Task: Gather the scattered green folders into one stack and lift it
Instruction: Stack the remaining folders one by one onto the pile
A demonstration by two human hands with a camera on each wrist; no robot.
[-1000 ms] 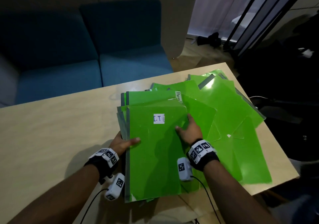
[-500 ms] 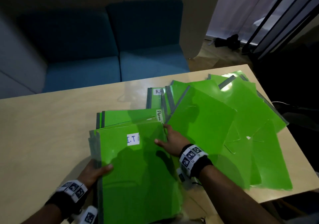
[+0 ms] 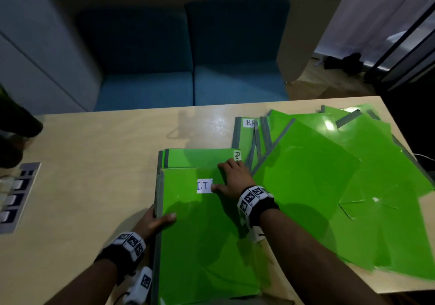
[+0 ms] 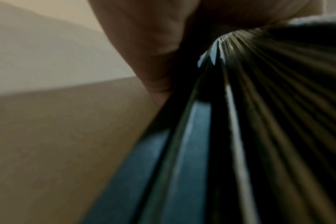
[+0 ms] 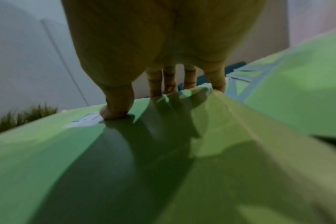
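Observation:
A stack of green folders (image 3: 200, 238) lies on the wooden table (image 3: 94, 151) in front of me; its top folder carries a white "I.T" label (image 3: 204, 186). My left hand (image 3: 155, 220) grips the stack's grey left spine, thumb on top and fingers hidden beneath. The left wrist view shows the fanned folder edges (image 4: 259, 121) against my palm (image 4: 153, 45). My right hand (image 3: 229, 180) rests flat on the top folder (image 5: 125, 166), thumb (image 5: 115, 109) on the label and fingers reaching its far edge. Several more green folders (image 3: 329, 175) lie spread out to the right.
A folder marked "H.R" (image 3: 244, 135) sticks out at the spread's far left. A socket panel (image 3: 16, 196) is set into the table at the left. A blue sofa (image 3: 188, 86) stands behind the table. The table's right edge runs under the loose folders.
The stack has slid left and toward me, away from the spread folders. My right hand moved from the stack's right side onto its top, thumb reaching the label.

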